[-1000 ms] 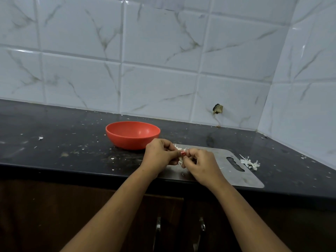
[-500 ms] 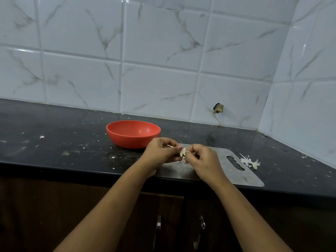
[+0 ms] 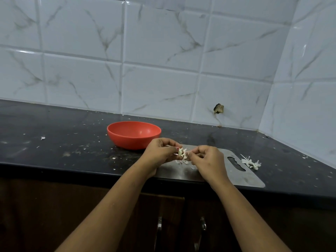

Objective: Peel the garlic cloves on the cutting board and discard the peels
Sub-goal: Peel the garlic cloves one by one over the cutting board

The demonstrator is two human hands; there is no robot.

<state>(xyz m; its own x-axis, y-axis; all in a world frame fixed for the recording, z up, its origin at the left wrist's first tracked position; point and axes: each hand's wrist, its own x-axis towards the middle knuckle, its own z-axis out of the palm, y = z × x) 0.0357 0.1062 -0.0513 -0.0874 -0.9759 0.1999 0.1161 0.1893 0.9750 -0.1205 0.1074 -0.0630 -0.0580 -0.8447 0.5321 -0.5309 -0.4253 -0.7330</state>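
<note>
Above the left part of the grey cutting board [image 3: 227, 176], my left hand [image 3: 160, 153] pinches a small garlic clove [image 3: 180, 152] with papery skin sticking out of it. My right hand [image 3: 209, 160] is just right of the clove, its fingertips pinching at the loose skin [image 3: 185, 153]. A few white peel bits [image 3: 182, 161] lie on the board under my hands. A small heap of peels [image 3: 251, 162] lies on the counter just past the board's right end, by its handle slot.
An orange bowl [image 3: 134, 134] stands on the black counter [image 3: 54, 142] behind and left of the board, close to my left hand. Tiled walls close the back and right. Crumbs speckle the counter. Cabinet doors with handles [image 3: 159, 226] are below the edge.
My hands have drawn slightly apart over the board, the right one shifting right, and more of the clove and its loosened skin shows between them.
</note>
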